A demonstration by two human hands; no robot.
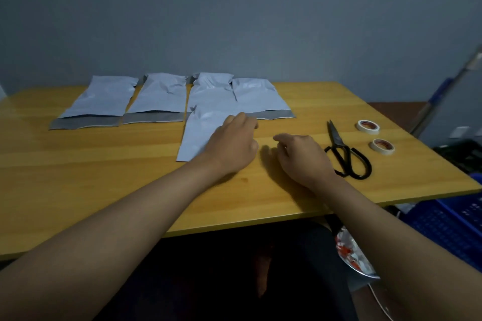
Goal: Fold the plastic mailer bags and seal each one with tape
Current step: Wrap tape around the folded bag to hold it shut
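Observation:
Several white-grey plastic mailer bags lie flat on the wooden table (104, 164). Four are in a back row, from the leftmost bag (101, 98) to the rightmost bag (258, 98), grey flaps toward me. A fifth, the nearest mailer bag (195, 135), lies in front of them. My left hand (232, 143) lies over its right side, fingers curled at its right edge, which the hand hides. My right hand (300, 154) hovers just right of it over bare wood, fingers loosely curled, holding nothing. Two tape rolls, the far one (367, 126) and the near one (382, 146), sit at the right.
Black scissors (344, 156) lie between my right hand and the tape rolls, handles toward me. A blue plastic crate (448, 227) stands on the floor beyond the table's right edge. A grey wall is close behind the table.

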